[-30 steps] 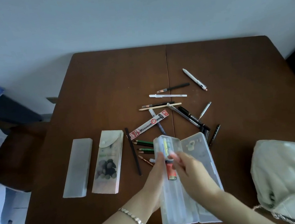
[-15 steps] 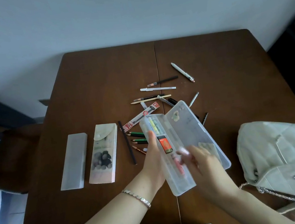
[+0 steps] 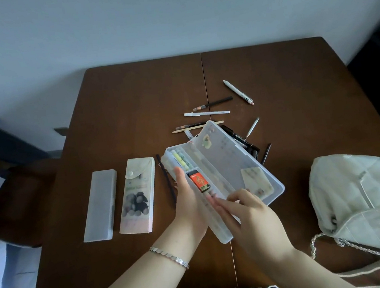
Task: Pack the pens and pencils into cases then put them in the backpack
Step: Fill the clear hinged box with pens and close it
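- The translucent plastic hinged pencil case point(image 3: 230, 162) is held open and tilted above the brown wooden table point(image 3: 119, 100). If it tips further, its contents would likely slide toward the near end and spill, since nothing covers the tray.
- Shutting the lid over anything that stands above the tray's rim could jam it or leave it unlatched.
- The left hand point(image 3: 189, 201) grips the tray's left side, thumb hooked over the rim. The right hand point(image 3: 250, 215) lays its fingers across the near half of the tray; whether they pinch a pen cannot be told.
- In the tray, a yellow highlighter point(image 3: 181, 162) lies in the far compartment. An orange-and-black block point(image 3: 199, 182) marked 2B sits just nearer, and pale pens fill the long slot, too faint to count.
- A frosted flat plastic case point(image 3: 100, 205) and a pale fabric pouch point(image 3: 139, 195) with a snap flap lie closed on the left, contents hidden.
- Several loose pens and pencils point(image 3: 206, 113) lie beyond the held case, unpacked. The cream quilted backpack point(image 3: 362, 194) sits at the table's right edge.
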